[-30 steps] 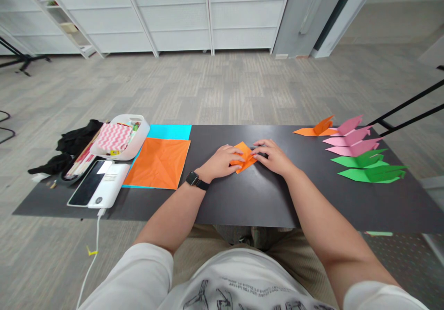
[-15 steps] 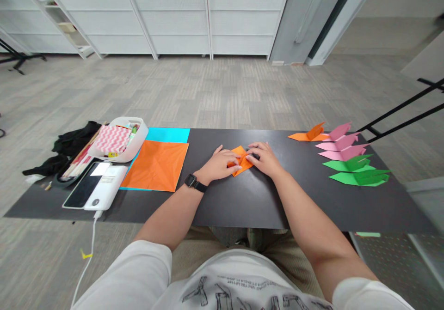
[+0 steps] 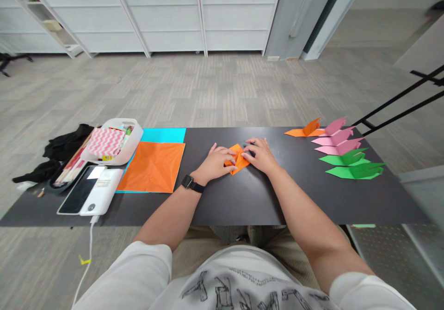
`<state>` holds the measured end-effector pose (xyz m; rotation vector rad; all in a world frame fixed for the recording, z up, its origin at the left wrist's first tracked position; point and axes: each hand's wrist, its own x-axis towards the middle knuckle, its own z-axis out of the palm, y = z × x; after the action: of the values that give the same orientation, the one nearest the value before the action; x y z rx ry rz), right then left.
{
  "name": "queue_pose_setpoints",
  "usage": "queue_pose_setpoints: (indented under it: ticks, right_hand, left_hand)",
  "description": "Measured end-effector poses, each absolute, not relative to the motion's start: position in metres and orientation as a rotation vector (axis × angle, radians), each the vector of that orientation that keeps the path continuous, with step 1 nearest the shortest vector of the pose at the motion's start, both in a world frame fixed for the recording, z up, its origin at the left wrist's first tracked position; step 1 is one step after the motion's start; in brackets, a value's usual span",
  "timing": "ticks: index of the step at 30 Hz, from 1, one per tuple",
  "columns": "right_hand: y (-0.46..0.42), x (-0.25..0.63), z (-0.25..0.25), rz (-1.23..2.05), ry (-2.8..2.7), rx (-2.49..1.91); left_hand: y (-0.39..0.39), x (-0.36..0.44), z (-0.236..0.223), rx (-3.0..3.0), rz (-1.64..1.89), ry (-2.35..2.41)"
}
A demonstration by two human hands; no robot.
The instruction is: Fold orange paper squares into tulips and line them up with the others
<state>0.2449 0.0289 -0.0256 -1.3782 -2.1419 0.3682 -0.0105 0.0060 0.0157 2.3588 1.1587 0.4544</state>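
A small piece of orange folded paper [image 3: 237, 154] lies on the dark table between my two hands. My left hand [image 3: 218, 162] is on its left side, with the thumb and fingers closed over that edge and a black watch at the wrist. On the opposite side, my right hand [image 3: 260, 155] presses the upper right edge between thumb and curled fingertips. Creases run across the middle of the paper, and my fingers hide parts of both sides.
Folded paper birds stand at the right: an orange bird [image 3: 305, 129], pink birds [image 3: 338, 147] and green birds [image 3: 355, 171]. At left lie orange paper sheets [image 3: 152, 167] on a blue sheet [image 3: 164, 135], a white basket [image 3: 133, 150], a phone [image 3: 78, 194] and a cabled power bank [image 3: 102, 192].
The head view has shifted slightly. My right fingers have moved a little on the paper, and more of its upper face shows between my hands.
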Motion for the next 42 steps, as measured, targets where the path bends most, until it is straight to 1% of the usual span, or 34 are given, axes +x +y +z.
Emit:
queue_pose_setpoints:
  ticks: [8,20,28,36,42]
  right_hand:
    - [0.027,0.238,-0.025,0.268,-2.158,-1.407]
    - [0.025,0.23,-0.023,0.217,-2.175,-1.414]
    - [0.025,0.228,-0.023,0.192,-2.209,-1.434]
    - [0.022,0.223,-0.022,0.083,-2.108,-1.533]
    - [0.016,0.225,-0.021,0.111,-2.087,-1.504]
  left_hand:
    - [0.005,-0.012,0.018,2.36,0.462,1.156]
    - [0.006,-0.018,0.016,2.501,0.408,1.047]
    - [0.004,-0.017,0.017,2.523,0.379,1.123]
    - [0.003,-0.012,0.016,2.642,0.428,1.063]
    - [0.002,-0.01,0.013,2.589,0.382,1.097]
